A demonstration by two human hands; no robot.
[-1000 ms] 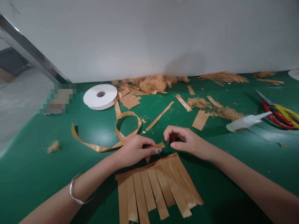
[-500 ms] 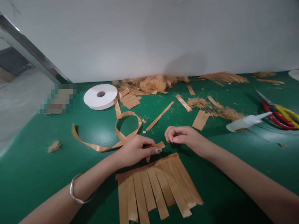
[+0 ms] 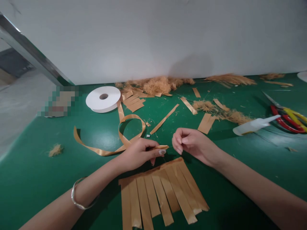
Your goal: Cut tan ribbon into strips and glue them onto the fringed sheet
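My left hand (image 3: pixel 137 155) pinches a short piece of golden-tan ribbon (image 3: pixel 164 147) between thumb and fingers, its end poking out to the right. To the right of that ribbon, a small gap away, my right hand (image 3: pixel 195 143) hovers with its fingers curled in. A fine thread seems to run from the ribbon's end towards it, but what the fingertips hold is too small to make out. Just below both hands lies a fringe of overlapping ribbon strips (image 3: pixel 155 191), joined along its upper edge. A looped length of ribbon (image 3: pixel 100 151) passes behind my left hand.
A white ribbon spool (image 3: pixel 96 99) lies at the back left. Frayed fibre (image 3: pixel 158 85) and cut ribbon pieces (image 3: pixel 206 123) are scattered along the green table. On the right are a glue bottle (image 3: pixel 251 126) and scissors (image 3: pixel 287 118) with red and yellow handles.
My right hand has shifted slightly right and turned, with its fingers showing more. The ribbon piece in my left hand has tilted and looks narrower.
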